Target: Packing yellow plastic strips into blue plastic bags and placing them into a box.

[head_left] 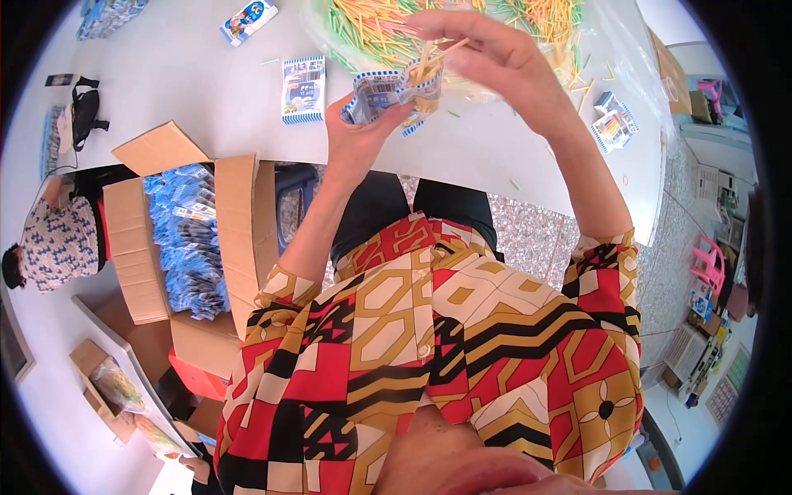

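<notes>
My left hand (356,136) grips a blue-and-white printed packet (375,91) above the near table edge, thumb across its front. Pale yellow thin sticks (425,82) fill the packet's right part, and a few ends poke out at the top. Over those ends arches my right hand (495,62), its fingers apart from the thumb and partly blurred. Just beyond both hands lies a heap of thin green, orange, pink and yellow sticks (367,29) on clear plastic. An upright-looking flat packet (304,89) rests on the table, left of my left hand.
More packets lie at the back (247,21) and right (615,124) of the white table (190,91). Left of me, an open cardboard box (235,239) is packed with blue-and-white packets (190,247). Another person (62,239) is farther left. Loose sticks lie near the right table edge.
</notes>
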Available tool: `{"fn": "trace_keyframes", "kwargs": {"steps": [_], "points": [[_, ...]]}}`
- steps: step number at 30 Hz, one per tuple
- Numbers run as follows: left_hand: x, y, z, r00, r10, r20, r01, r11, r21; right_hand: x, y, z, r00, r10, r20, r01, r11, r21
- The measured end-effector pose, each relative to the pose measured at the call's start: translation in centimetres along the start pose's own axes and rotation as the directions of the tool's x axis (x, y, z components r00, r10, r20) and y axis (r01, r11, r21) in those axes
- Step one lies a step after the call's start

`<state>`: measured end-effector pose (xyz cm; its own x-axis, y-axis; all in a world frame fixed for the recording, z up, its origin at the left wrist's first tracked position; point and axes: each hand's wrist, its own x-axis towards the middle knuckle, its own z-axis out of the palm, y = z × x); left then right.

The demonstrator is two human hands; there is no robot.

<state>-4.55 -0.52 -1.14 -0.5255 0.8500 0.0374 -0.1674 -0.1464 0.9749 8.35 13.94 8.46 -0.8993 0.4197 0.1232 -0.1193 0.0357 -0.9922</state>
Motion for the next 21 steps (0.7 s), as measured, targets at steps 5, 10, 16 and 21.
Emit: {"fn": "trace_keyframes", "kwargs": {"steps": [5,10,16,21], "points": [[0.3,0.3,-0.3,1.000,-0.009,0.007,0.009,0.997,-0.071,0.0,1.4,-1.3,0.995,0.085,-0.057,-0.067,0.962,0.265],[0.3,0.8,-0.3,1.000,-0.019,0.017,0.020,0.997,-0.074,-0.8,3.8,-0.6,0.983,-0.042,-0.179,0.043,0.999,-0.002],[0.2,0.8,-0.3,1.000,-0.005,0.025,0.005,1.000,0.018,-1.1,4.4,-1.8,0.991,-0.099,-0.094,0.076,0.972,-0.223],[0.0,0.6,-0.7,0.999,0.001,0.039,-0.004,0.997,0.079,-0.4,-0.1,-0.3,0.979,-0.185,-0.083,0.139,0.908,-0.395]]}}
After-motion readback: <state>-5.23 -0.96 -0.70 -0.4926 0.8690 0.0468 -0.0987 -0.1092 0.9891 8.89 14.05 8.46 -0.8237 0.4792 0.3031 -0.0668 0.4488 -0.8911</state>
